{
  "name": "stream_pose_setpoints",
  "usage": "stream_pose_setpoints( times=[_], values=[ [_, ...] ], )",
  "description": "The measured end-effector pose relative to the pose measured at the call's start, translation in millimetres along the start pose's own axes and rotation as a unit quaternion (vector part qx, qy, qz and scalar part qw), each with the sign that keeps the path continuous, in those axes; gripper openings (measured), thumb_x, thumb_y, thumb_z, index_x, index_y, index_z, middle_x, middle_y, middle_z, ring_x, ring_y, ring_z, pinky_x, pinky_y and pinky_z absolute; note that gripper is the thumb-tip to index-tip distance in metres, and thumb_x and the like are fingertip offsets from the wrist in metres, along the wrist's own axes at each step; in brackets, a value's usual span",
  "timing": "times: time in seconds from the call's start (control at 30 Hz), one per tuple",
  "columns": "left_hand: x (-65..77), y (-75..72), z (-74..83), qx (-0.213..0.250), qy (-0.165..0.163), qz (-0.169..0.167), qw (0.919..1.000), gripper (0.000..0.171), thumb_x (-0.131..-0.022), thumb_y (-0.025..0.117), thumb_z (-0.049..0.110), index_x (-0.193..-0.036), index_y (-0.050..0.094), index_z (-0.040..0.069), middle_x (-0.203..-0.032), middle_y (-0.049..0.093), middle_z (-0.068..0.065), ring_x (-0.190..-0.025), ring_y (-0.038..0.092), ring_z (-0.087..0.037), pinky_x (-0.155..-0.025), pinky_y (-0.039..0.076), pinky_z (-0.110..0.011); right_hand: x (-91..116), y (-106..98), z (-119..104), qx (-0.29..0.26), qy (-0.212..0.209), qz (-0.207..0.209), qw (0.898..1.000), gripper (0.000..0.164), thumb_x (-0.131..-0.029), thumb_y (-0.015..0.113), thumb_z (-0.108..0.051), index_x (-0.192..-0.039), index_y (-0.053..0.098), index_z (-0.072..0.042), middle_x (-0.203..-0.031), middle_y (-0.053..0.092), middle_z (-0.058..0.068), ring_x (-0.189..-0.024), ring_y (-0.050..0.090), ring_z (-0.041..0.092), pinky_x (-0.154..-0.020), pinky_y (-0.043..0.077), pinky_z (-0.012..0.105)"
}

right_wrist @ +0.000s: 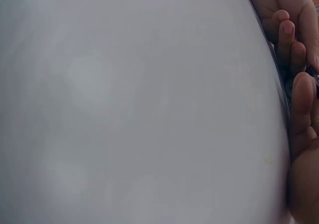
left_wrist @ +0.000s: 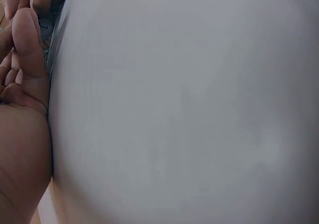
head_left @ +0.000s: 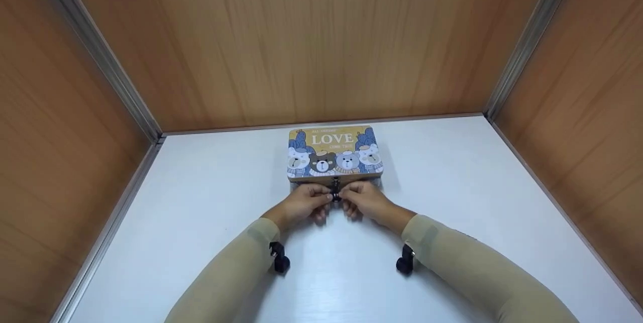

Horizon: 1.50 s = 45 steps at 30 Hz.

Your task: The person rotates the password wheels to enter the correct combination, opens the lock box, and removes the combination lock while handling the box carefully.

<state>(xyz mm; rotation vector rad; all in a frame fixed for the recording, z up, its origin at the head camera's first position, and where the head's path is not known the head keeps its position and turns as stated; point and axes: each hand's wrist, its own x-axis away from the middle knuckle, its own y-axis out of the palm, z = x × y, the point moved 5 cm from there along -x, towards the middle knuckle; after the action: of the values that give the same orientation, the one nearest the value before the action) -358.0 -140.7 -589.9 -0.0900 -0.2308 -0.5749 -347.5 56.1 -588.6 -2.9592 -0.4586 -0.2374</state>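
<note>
A box (head_left: 335,152) with bears and the word LOVE on its lid lies closed at the far middle of the table. From the middle of its front side hangs a small black lock (head_left: 336,193). My left hand (head_left: 305,201) pinches the lock from the left with thumb and forefinger. On the other side, my right hand (head_left: 368,199) pinches it between thumb and forefinger too. Both wrist views catch the fingers only at the edge, where the left thumb (left_wrist: 29,40) and the right thumb (right_wrist: 302,97) show. The fingers cover part of the lock.
The white table (head_left: 211,182) spreads around the box. A wooden back wall (head_left: 321,41) rises close behind it, with wooden side walls at left and right. Black wrist camera mounts (head_left: 280,257) hang below both sleeves.
</note>
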Motion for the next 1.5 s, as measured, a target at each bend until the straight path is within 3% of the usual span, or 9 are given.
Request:
stream_pose_setpoints(
  times=[0.37, 1.1, 1.5],
  values=[
    [1.7, -0.3, -0.4, -0.007, 0.003, 0.004, 1.0, 0.02, -0.114, 0.067, 0.012, -0.126, 0.075, -0.002, -0.091, 0.073, -0.005, -0.068, 0.069, -0.012, -0.064, 0.065, -0.024, 0.4, 1.4, 1.5, 0.004, -0.002, -0.003, 1.0, 0.01, -0.106, 0.073, -0.011, -0.105, 0.076, -0.001, -0.074, 0.072, 0.002, -0.058, 0.067, 0.011, -0.053, 0.06, 0.023],
    [-0.8, 0.4, -0.4, 0.015, 0.004, 0.001, 0.9999, 0.02, -0.114, 0.067, 0.01, -0.125, 0.074, -0.004, -0.09, 0.072, -0.005, -0.067, 0.068, -0.011, -0.063, 0.065, -0.024, 0.2, 3.4, -1.5, 0.023, -0.012, -0.026, 0.999, 0.03, -0.114, 0.065, -0.019, -0.096, 0.075, 0.003, -0.069, 0.07, 0.0, -0.054, 0.063, 0.009, -0.049, 0.057, 0.021],
    [0.7, -0.8, -1.7, 0.01, 0.01, -0.002, 0.9999, 0.019, -0.114, 0.067, 0.012, -0.125, 0.074, -0.002, -0.091, 0.074, -0.006, -0.068, 0.069, -0.012, -0.064, 0.065, -0.024, -1.2, 0.5, 1.2, -0.009, 0.014, -0.023, 1.0, 0.027, -0.115, 0.064, -0.022, -0.105, 0.076, 0.0, -0.076, 0.074, 0.003, -0.058, 0.068, 0.011, -0.054, 0.062, 0.024]
  ],
)
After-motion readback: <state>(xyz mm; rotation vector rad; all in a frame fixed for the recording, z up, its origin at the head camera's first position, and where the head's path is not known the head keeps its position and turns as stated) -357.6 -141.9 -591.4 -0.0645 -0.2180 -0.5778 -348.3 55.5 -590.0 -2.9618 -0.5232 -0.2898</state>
